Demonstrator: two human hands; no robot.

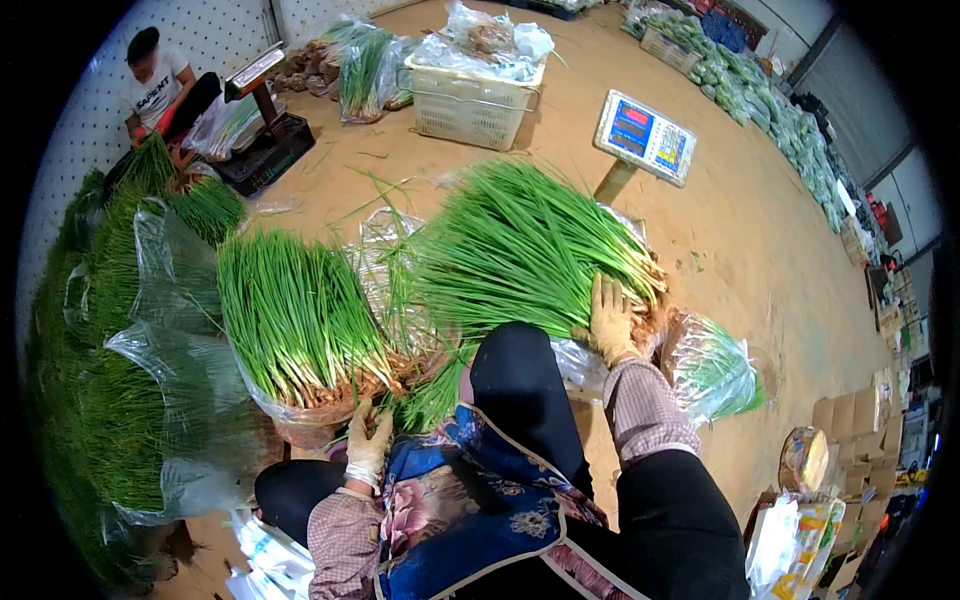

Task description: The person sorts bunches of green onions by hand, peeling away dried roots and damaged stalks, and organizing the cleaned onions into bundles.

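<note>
My right hand [610, 318], in a pale work glove, lies flat with fingers stretched on a big pile of green onions [520, 250]. It presses near their white stems and brown roots, which point to the right. My left hand [368, 440], gloved too, is by the root end of a second pile of green onions [300, 310] on the left. Its fingers look apart, with nothing visible in them. Clear plastic [590, 362] shows under the right pile. A bagged bundle of green onions [710, 370] lies just right of my right hand.
A digital scale display [646, 137] stands behind the right pile. Farther back is a white crate [470, 105] topped with plastic bags. Plastic-covered green onions [170, 400] line the left side. A co-worker [160, 90] sits at the back left beside another scale [255, 70].
</note>
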